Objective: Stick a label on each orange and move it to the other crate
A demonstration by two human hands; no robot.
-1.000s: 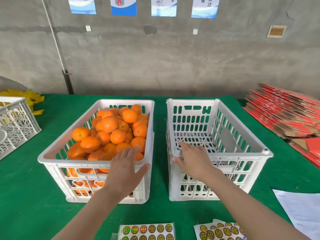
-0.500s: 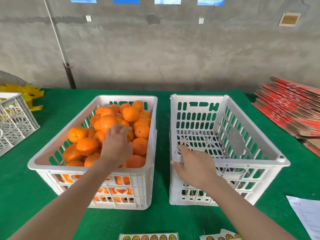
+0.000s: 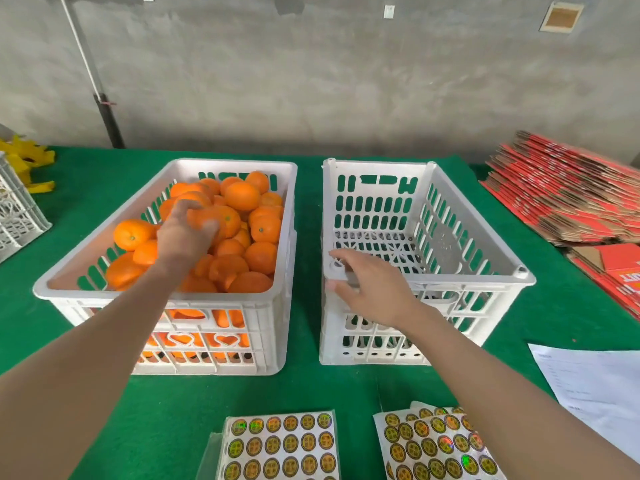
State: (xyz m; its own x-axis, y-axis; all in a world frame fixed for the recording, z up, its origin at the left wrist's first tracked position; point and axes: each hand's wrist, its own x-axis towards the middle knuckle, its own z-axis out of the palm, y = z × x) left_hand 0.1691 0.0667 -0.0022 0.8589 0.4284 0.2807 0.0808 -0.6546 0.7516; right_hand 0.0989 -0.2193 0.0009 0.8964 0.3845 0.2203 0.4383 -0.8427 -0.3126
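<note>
L arm reaches fwd into the full crate (image 3: 242, 297). The left hand (image 3: 181, 237) is palm down on the pile, fingers curled round one orange (image 3: 211, 216); pic a bit blurred there. R arm stretches to near-left corner of the empty crate (image 3: 450, 282). The right hand (image 3: 374, 292) has fingers nearly straight and holds nothing, thumb by the rim; cannot tell if it touches. Two label sheets (image 3: 280, 445) lie on the green table (image 3: 311, 393), in front of both crates.

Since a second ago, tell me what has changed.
The left hand moved forward from the near rim of the full crate into the pile and now grips an orange. The right hand stays at the near corner of the empty crate; both crates stay put.
</note>
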